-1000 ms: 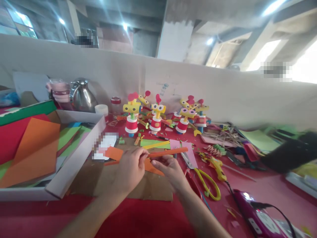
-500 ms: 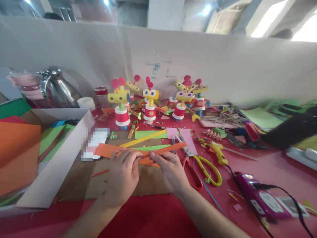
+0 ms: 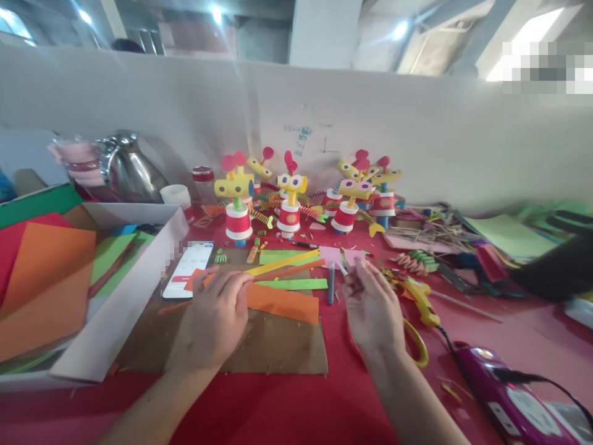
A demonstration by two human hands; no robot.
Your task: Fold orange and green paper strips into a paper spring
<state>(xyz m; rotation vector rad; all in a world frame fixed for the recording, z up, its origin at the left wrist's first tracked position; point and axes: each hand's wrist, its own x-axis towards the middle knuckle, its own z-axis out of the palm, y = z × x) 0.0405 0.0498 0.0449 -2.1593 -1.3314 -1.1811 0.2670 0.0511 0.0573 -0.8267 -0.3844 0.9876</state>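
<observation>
My left hand point(image 3: 222, 318) is closed over the left side of the cardboard mat, with a narrow orange paper strip point(image 3: 296, 268) sticking out to the right from its fingers. Under and beside it lie a wider orange paper piece point(image 3: 287, 304), a light green strip point(image 3: 296, 284) and a yellow strip point(image 3: 282, 262). My right hand point(image 3: 375, 309) hovers above the scissors, fingers loosely bent and no held thing showing. It hides most of the scissors; part of the yellow handle point(image 3: 420, 346) shows. A dark blue pen-like stick point(image 3: 330, 284) lies left of it.
Several paper-cup figures point(image 3: 290, 216) stand at the back. At left are a white box point(image 3: 125, 296) of coloured paper, a lit phone point(image 3: 188, 269) and a steel jug point(image 3: 134, 170). A yellow glue gun point(image 3: 421, 300) and a purple corded device point(image 3: 504, 383) lie to the right.
My right hand has let go of the orange strip and moved right, over the scissors. The left hand keeps the strip, which now slants up to the right. The view has shifted slightly left.
</observation>
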